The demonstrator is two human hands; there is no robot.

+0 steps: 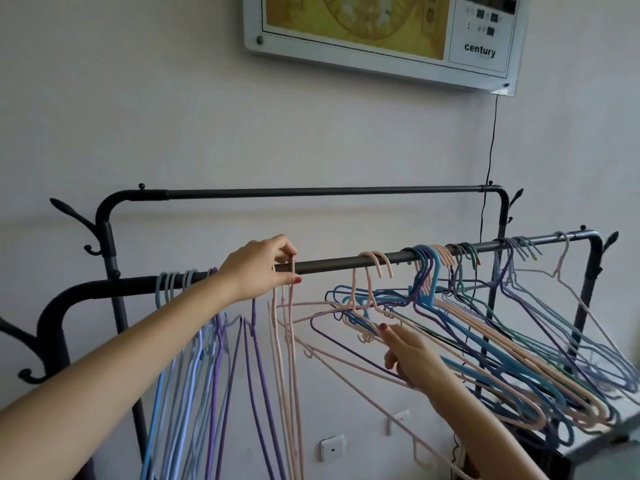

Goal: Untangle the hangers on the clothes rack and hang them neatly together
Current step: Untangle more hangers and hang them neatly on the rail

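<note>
A black clothes rack has a near rail running left to right. At its left end blue and purple hangers hang straight and close together. My left hand pinches the hooks of pink hangers at the rail beside them. Right of the middle, two pink hooks sit on the rail. Further right a tangled bunch of blue, pink, purple and green hangers leans to the right. My right hand grips a pink hanger bar under that bunch.
A higher rear rail runs behind, close to the white wall. Coat hooks stick out from the rack's posts. A framed panel hangs above, with a black cord dropping behind the rack. Wall sockets sit low.
</note>
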